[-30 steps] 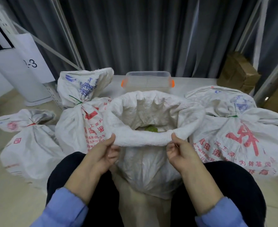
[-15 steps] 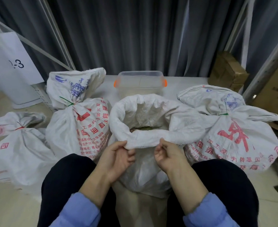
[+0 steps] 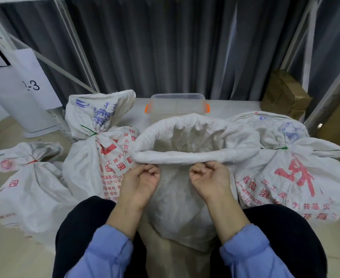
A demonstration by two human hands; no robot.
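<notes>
An open white woven sack [image 3: 185, 207] stands on the floor between my knees, its mouth rolled down into a thick rim [image 3: 195, 157]. My left hand [image 3: 140, 181] sits just under the near rim, left of centre, fingers curled up against the roll. My right hand [image 3: 209, 179] mirrors it right of centre, fingers curled under the same roll. Both hands hold the rolled edge from below. The sack's contents are hidden behind the raised near rim.
Tied white sacks with red print flank the open one: two on the left [image 3: 101, 149] [image 3: 26, 185] and a big one on the right [image 3: 289, 171]. A clear plastic tub with orange clips [image 3: 177, 105] stands behind. Cardboard boxes [image 3: 283, 95] and shelf posts stand at back right.
Both hands slid inward along the near rim toward the middle and turned palm up. The near rim has risen and now hides the green contents seen earlier.
</notes>
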